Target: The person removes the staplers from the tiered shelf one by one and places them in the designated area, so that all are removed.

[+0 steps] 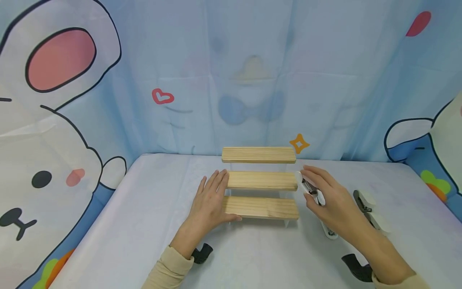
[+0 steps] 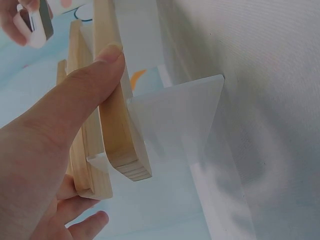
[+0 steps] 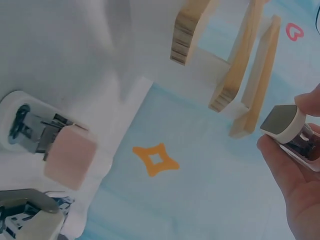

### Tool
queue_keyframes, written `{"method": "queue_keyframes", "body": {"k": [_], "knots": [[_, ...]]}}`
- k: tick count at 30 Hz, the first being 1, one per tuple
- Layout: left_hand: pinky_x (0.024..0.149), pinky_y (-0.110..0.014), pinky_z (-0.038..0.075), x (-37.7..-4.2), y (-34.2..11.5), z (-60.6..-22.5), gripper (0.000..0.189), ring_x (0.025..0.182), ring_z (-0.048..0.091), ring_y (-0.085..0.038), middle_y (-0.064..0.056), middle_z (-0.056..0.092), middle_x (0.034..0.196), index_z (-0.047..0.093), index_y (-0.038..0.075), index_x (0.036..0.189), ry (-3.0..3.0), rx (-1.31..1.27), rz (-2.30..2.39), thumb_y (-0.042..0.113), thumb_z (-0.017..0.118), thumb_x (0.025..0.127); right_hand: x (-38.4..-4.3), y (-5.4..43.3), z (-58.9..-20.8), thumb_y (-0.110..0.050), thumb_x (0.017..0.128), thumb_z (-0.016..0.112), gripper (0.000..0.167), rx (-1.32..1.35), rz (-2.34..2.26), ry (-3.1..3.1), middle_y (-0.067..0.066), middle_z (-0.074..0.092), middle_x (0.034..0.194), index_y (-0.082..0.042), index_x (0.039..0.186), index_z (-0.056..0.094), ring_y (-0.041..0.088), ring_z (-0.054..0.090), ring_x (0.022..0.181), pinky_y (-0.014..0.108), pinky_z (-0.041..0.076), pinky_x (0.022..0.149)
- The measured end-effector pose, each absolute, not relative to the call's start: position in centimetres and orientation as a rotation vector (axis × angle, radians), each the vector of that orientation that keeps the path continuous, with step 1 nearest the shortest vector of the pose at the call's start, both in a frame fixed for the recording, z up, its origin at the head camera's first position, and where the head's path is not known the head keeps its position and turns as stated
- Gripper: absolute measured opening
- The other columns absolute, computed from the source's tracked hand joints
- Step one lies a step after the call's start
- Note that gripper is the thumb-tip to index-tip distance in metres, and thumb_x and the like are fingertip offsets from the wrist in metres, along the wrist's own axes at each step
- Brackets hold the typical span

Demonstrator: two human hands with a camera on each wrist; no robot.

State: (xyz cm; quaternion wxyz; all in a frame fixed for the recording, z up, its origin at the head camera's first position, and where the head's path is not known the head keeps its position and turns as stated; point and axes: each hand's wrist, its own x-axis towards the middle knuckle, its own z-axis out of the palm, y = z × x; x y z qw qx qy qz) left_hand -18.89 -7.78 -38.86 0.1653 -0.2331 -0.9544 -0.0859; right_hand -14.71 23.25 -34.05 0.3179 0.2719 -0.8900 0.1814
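Observation:
A three-tier wooden display rack [image 1: 261,206] with clear side supports stands on the table. My left hand [image 1: 209,200] holds its left end. The left thumb presses the front face of the lowest board [image 2: 120,130], and the fingers reach the end of the middle board [image 1: 263,180]. Beside the rack's right end, my right hand [image 1: 333,200] pinches a small white stapler [image 3: 285,122] between thumb and fingers, above the table and apart from the boards. A second stapler [image 3: 70,155], with a pinkish end, lies on the table below that hand.
Another white and dark grey stapler [image 1: 368,208] lies right of my right hand. A printed blue curtain [image 1: 252,80] hangs behind the white table [image 1: 162,224]. Black wrist straps [image 1: 203,253] show at both wrists.

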Motion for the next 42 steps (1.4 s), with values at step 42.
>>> {"method": "queue_keyframes", "body": {"k": [42], "knots": [[0.123, -0.052, 0.025, -18.9, -7.7, -38.8, 0.127, 0.15, 0.029, -0.028, -0.009, 0.033, 0.161, 0.027, 0.005, 0.156, -2.754, -0.656, -0.232, 0.069, 0.082, 0.061, -10.1, 27.0, -37.0, -0.006, 0.07, 0.086, 0.076, 0.439, 0.397, -2.587, 0.017, 0.053, 0.137, -0.005, 0.138, 0.054, 0.035, 0.058, 0.112, 0.055, 0.052, 0.081]]}}
